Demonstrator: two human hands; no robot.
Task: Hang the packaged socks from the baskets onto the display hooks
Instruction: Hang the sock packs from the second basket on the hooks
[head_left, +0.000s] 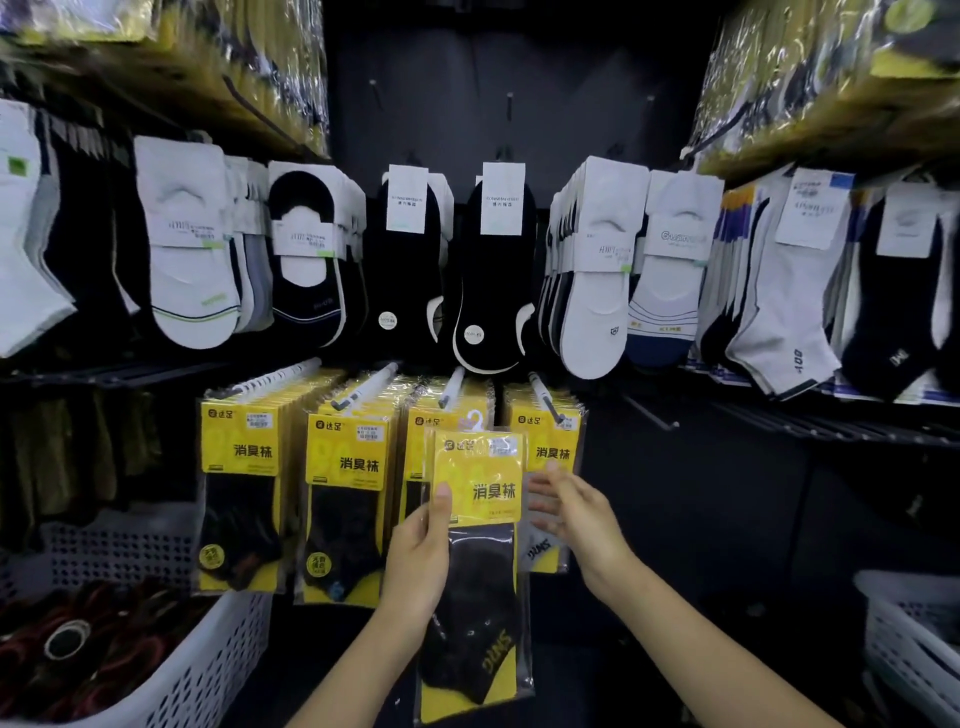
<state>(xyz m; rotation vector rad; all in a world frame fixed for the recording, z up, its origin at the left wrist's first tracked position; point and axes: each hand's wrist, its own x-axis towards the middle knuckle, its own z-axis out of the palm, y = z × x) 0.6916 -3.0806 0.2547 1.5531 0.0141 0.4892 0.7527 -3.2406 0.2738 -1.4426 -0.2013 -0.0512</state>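
Observation:
My left hand (418, 561) grips a yellow-and-black packaged sock pack (480, 545) by its left edge, thumb on the front. The pack is upright and its small white hanger (475, 420) sits just below the third display hook (451, 387). My right hand (574, 512) is beside the pack's right edge, fingers straight and spread, holding nothing. Several rows of matching yellow packs (345, 499) hang on the lower hooks, among them the hook at the right (545, 397).
A white perforated basket (208, 670) with dark socks stands at the lower left. Another white basket (909, 639) is at the lower right. Loose white and black socks (498, 265) hang on the upper row. Bare hooks (649, 413) jut out on the right.

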